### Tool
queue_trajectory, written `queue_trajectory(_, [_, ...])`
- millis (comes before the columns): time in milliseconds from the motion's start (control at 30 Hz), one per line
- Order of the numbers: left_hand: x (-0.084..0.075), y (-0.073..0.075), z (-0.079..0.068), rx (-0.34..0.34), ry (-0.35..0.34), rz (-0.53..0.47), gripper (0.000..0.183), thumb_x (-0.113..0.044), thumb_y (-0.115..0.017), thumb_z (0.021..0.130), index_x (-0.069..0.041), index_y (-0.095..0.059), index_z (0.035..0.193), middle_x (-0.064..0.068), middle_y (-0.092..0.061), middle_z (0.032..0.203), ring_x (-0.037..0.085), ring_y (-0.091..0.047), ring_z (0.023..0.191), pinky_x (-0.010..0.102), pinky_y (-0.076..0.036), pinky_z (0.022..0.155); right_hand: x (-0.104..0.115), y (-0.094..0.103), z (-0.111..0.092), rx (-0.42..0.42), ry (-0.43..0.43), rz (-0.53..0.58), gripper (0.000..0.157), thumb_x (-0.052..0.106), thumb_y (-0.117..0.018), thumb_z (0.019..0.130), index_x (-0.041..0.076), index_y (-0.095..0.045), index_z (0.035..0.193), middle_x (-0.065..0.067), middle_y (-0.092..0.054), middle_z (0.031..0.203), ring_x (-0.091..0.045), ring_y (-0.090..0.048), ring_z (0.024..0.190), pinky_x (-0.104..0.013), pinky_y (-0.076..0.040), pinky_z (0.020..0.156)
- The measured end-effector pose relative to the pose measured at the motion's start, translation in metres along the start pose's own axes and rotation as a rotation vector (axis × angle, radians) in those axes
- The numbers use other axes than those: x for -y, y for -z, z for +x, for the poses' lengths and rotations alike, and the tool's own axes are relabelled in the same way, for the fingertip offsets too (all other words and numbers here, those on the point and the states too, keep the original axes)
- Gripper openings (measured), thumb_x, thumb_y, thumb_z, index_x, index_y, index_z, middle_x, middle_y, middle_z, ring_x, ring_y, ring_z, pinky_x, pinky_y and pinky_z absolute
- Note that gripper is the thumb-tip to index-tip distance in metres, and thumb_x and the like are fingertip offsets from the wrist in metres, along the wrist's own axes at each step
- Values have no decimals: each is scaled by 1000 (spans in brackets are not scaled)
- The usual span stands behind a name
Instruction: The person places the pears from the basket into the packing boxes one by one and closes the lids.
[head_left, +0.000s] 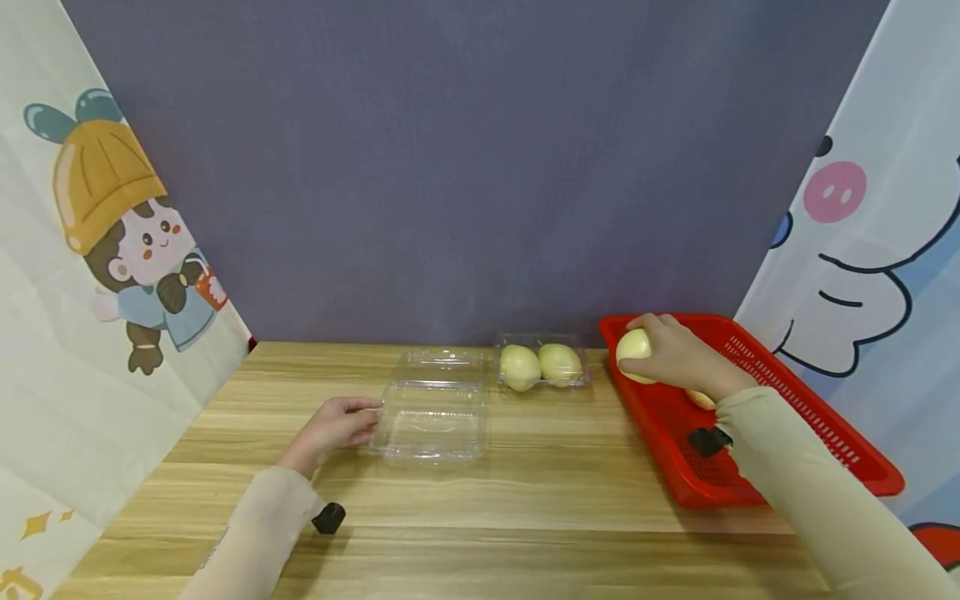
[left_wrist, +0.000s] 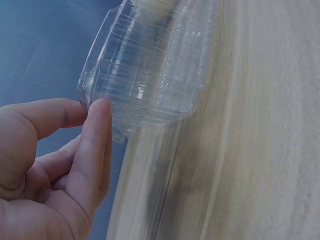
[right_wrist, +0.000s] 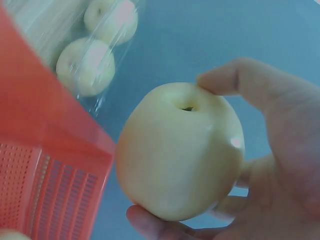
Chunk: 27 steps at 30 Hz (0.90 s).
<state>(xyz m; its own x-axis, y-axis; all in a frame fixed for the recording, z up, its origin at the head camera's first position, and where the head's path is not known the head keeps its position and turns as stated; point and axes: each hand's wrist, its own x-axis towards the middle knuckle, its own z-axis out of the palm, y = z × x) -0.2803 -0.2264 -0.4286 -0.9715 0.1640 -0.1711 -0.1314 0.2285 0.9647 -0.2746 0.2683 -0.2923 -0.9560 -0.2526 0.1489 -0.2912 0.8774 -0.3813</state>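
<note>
My right hand (head_left: 678, 354) grips a pale yellow apple (head_left: 634, 353) above the far left part of the red basket (head_left: 663, 437). In the right wrist view, thumb and fingers curl round the apple's sides, and its dimpled end shows. My left hand (head_left: 335, 429) pinches the left rim of an opened clear plastic clamshell box (head_left: 431, 425) lying on the table. The left wrist view shows its thumb and fingertips at the edge of that clear box (left_wrist: 145, 65). Another apple (head_left: 701, 399) lies in the basket, partly covered by my right arm.
Just right of the opened box, at the back of the table (head_left: 555, 467), stands a second clear box (head_left: 577, 379) with two pale yellow apples (head_left: 520, 367) inside. A grey-blue cloth (head_left: 450, 167) rises behind the table, with printed cloths at both sides.
</note>
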Motion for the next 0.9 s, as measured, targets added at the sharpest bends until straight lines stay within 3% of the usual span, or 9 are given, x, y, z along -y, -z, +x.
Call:
queue_trajectory(333, [-1, 0, -1, 1, 1, 5, 46, -9, -59, 100, 15, -49, 137, 25, -64, 117, 21, -67, 94, 27, -60, 76, 19, -19, 9, -22, 52, 14, 54, 28, -71, 84, 0, -55, 127, -20, -53, 117, -30, -53, 94, -38, -51, 73])
queue_trajectory(900, [-2, 1, 0, -6, 11, 7, 45, -9, -60, 100, 15, -49, 137, 27, -62, 118, 23, -67, 97, 28, -60, 79, 45, -57, 23, 12, 84, 103, 62, 33, -75, 85, 3, -53, 134, -18, -50, 129, -28, -55, 98, -40, -54, 76])
